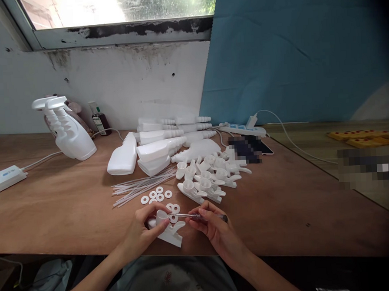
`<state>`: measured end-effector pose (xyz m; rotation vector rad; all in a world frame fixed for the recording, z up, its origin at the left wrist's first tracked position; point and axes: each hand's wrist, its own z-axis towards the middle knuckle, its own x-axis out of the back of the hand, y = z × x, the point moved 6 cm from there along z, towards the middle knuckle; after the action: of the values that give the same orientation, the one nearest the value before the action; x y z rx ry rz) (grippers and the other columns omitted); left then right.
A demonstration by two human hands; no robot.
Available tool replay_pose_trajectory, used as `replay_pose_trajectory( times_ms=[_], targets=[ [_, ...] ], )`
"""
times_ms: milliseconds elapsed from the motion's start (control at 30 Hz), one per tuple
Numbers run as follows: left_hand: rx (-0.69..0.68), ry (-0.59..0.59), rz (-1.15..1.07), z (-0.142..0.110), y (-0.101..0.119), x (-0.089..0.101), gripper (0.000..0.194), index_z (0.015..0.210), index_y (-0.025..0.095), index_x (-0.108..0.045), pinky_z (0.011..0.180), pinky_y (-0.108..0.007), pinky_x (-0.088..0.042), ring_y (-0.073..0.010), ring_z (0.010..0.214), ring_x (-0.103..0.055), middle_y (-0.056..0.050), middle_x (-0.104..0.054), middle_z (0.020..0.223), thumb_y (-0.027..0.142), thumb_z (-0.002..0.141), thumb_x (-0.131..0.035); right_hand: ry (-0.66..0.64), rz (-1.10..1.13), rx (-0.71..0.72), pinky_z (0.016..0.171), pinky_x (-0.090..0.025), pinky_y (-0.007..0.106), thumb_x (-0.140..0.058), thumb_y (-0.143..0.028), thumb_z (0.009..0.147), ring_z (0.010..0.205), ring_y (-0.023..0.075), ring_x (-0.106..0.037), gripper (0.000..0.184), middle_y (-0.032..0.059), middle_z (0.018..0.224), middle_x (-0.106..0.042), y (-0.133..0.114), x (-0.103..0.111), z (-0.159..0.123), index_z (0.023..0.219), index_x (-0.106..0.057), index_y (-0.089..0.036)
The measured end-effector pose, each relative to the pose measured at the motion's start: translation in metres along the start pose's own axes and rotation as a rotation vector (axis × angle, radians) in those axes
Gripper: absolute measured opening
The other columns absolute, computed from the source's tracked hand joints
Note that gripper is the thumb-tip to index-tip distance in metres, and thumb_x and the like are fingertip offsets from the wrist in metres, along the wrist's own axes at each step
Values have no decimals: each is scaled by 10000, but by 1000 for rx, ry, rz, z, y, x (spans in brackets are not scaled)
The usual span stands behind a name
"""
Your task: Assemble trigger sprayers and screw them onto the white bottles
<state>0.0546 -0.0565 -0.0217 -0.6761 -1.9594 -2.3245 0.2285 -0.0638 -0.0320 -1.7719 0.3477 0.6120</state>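
Near the table's front edge, my left hand [148, 222] is closed around a white spray trigger head [172, 236], its round collar turned up. My right hand [211, 225] grips a screwdriver [204, 216] by its dark handle. The metal shaft points left, and its tip is at the collar, beside my left thumb and index finger; whether it touches is hard to see. Several white ring washers [160, 197] lie just beyond my left hand, a few of them partly behind the shaft. Farther back is a pile of more white trigger heads [206, 186].
Thin white tubes [141, 185] lie behind the washers. White bottles [162, 148] are stacked by the wall, and two assembled spray bottles [71, 134] stand left. Power strips [5, 179] with cables, a dark bottle [100, 122] and a phone [262, 145] are also on the table [283, 214].
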Motion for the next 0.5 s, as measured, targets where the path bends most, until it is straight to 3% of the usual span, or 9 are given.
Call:
replay_pose_trajectory(
  times_ms=[333,500],
  targets=[
    [84,30,-188,1,-7,0,265,841,164,-466,711,-301,-517,-203,847,-651,-109,-655,1045,347,771,-645,121,102,116,663,-543,211,-750,-313,663,686,120,-649,247,-12,730,-665,-6,13,1,651,-549,-170],
    [136,19,-327,0,-7,0,300,798,165,-454,733,-301,-508,-199,874,-641,-101,-663,1008,339,733,-690,59,147,148,452,-475,170,-668,-400,720,490,81,-545,332,-33,588,-575,-7,12,-1,571,-483,-169]
  ],
)
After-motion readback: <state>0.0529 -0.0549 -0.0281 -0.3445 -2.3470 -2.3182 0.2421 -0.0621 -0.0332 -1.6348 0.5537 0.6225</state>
